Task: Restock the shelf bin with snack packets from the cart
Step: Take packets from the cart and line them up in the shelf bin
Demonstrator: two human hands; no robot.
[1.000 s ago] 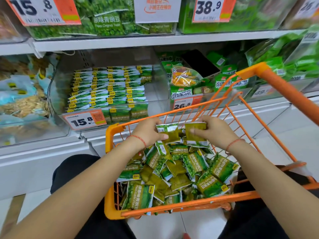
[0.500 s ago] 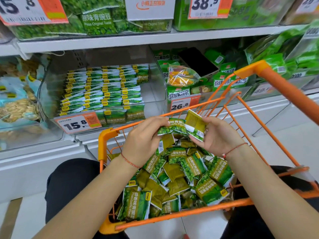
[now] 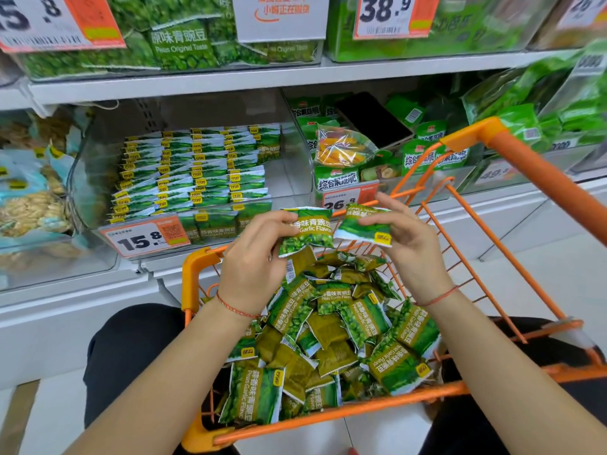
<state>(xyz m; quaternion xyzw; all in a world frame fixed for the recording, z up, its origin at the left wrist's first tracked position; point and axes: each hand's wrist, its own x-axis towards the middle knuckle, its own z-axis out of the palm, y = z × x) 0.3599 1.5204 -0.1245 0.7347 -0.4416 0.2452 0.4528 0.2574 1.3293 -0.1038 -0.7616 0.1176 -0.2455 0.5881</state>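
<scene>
An orange wire cart (image 3: 197, 267) in front of me holds several green garlic-pea snack packets (image 3: 331, 326) in a loose heap. Above the heap my left hand (image 3: 253, 257) pinches one green packet (image 3: 307, 233) by its left edge. My right hand (image 3: 407, 238) pinches a second green packet (image 3: 363, 224) beside it, printed side up. The clear shelf bin (image 3: 292, 178) behind the cart, priced 15.8, holds neat rows of the same packets (image 3: 193, 169); its right part shows bare floor.
The neighbouring bin (image 3: 354, 192), priced 26.8, holds green vegetable-crisp bags and a black phone (image 3: 374, 121). A bin of pale snacks (image 3: 29, 205) sits to the left. An upper shelf (image 3: 230, 77) carries more green bags. The cart's orange handle (image 3: 538, 172) rises at the right.
Both hands have lifted their packets from just above the heap to the level of the cart's far rim. The right-hand packet has turned from its dull back to its printed front.
</scene>
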